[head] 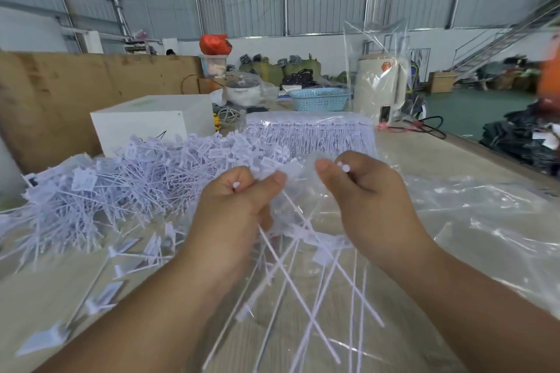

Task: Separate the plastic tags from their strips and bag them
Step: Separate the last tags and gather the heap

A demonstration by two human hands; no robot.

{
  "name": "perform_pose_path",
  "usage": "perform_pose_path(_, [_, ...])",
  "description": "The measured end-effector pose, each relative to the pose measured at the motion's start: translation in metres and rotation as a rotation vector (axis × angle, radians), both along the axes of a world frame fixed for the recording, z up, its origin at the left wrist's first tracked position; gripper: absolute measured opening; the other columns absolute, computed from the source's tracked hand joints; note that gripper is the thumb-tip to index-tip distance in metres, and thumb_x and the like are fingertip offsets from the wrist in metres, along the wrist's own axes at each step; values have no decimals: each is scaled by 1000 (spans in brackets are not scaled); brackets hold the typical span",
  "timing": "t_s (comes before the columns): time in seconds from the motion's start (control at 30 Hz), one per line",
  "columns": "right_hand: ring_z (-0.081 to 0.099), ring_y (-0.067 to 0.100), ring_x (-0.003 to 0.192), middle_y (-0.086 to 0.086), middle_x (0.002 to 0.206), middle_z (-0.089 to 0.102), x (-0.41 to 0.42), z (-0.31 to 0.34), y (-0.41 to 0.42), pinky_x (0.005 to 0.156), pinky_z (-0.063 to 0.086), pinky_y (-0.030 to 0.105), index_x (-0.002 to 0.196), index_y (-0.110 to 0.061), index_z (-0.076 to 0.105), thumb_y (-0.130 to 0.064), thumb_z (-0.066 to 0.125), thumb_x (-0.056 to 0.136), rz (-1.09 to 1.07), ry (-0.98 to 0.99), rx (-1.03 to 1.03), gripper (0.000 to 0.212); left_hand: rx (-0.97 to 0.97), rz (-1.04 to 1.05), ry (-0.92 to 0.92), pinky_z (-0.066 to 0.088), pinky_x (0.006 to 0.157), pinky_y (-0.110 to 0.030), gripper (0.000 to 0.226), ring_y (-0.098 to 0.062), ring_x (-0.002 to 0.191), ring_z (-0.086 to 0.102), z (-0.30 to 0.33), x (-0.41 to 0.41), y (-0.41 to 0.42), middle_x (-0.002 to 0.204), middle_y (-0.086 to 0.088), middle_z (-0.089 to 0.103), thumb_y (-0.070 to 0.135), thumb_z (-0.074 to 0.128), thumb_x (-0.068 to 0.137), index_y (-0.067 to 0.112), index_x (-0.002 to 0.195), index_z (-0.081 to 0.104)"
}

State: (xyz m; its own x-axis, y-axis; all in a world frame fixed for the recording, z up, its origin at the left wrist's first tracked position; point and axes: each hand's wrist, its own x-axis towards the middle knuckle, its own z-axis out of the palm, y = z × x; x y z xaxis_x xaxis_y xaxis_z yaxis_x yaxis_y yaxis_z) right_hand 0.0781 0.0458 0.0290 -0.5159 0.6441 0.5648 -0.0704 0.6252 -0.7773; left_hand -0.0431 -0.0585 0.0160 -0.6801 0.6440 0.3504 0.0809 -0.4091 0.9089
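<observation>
Above the desk (60, 297), both hands pinch a clear bag (298, 174), left hand (239, 203) and right hand (360, 188) spreading its mouth apparently so tags (306, 251) drop in, right of the loose pile (121, 179).

Tags (145, 188) white w/ lilac cast; bag (306, 191) in my grip clear; basket (319, 99) lt blue, perforated; sack (214, 44) red-orange; box (145, 124) white.
</observation>
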Motion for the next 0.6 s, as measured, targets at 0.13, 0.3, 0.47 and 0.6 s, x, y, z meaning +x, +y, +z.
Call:
perform_pose_path(0.13, [28, 5, 43, -13, 47, 29, 8, -1, 1, 44, 26, 15, 60, -17, 41, -34, 58, 93, 208, -49, -37, 41, -72, -128, 37, 29, 45, -22, 49, -11, 37, 30, 9, -13, -12, 42, 6, 34, 16, 80, 68, 23, 46, 36])
perform_pose_path(0.3, [43, 14, 59, 1, 66, 45, 11, 2, -2, 54, 37, 24, 90, -4, 62, -28, 60, 91, 494, -176, 5, 23, -85, -410, 25, 25, 41, -17, 38, -11, 40, 25, 14, -8, -18, 45, 2, 32, 15, 74, 66, 20, 49, 41])
perform_pose_path(0.47, [46, 14, 57, -1, 61, 46, 15, 5, 2, 56, 37, 28, 74, -4, 58, -24, 66, 88, 524, -238, -59, 26, -168, -410, 167, 29, 42, -15, 42, -8, 39, 30, 10, -7, -18, 44, 3, 31, 17, 77, 64, 22, 47, 39])
perform_pose_path(0.6, [40, 19, 57, 4, 58, 42, 19, 10, 4, 56, 31, 32, 61, -13, 53, -44, 66, 70, 562, -426, -50, 34, -236, -484, 277, 29, 43, -16, 45, -7, 41, 27, 7, -5, -18, 49, 6, 24, 27, 77, 64, 27, 47, 35])
